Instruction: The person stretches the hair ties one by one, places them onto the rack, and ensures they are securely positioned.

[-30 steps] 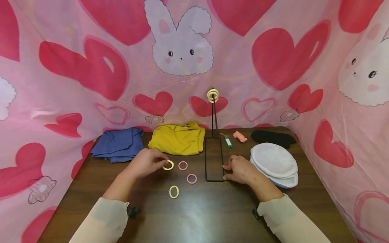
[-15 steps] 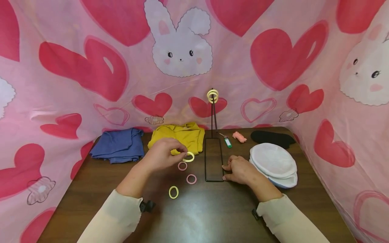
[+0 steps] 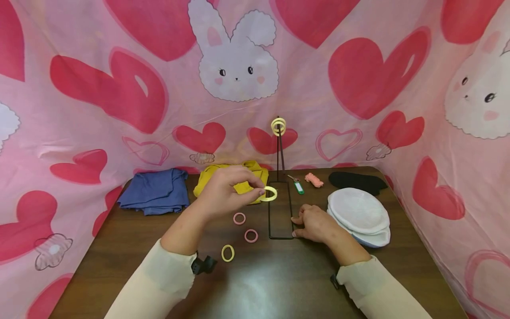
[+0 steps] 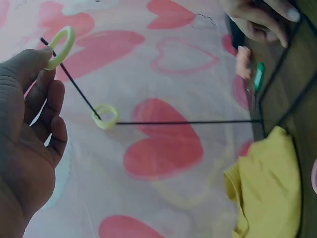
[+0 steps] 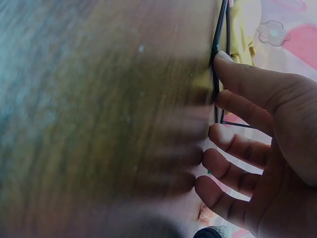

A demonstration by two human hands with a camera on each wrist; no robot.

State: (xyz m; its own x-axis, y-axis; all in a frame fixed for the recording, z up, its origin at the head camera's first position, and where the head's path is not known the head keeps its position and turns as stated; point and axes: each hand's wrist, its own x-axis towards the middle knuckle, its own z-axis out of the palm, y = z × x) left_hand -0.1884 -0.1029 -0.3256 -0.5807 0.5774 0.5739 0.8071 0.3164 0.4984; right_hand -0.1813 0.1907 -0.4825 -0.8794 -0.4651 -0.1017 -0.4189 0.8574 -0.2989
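Observation:
My left hand (image 3: 227,190) pinches a yellow ring (image 3: 276,193) between thumb and fingertips, raised above the table near the left side of a black wire stand (image 3: 278,155). In the left wrist view, that ring (image 4: 71,37) overlaps the end of the stand's arm. More yellow rings (image 3: 273,126) hang on the stand's arm. My right hand (image 3: 316,223) presses thumb and index fingertips on the right rail of the stand's base. On the table lie two pink rings, a far ring (image 3: 234,219) and a nearer ring (image 3: 245,235), plus a yellow ring (image 3: 222,253).
A folded blue cloth (image 3: 155,190) and a yellow cloth (image 3: 251,170) lie at the back left. Behind my right hand are a green-tagged key (image 3: 299,187), a coral cord bundle (image 3: 314,180), a black fabric item (image 3: 356,180) and white mesh bags (image 3: 358,210).
My left hand has picked the yellow ring up off the table and carried it right and upward towards the stand. The right hand stays at the base rail.

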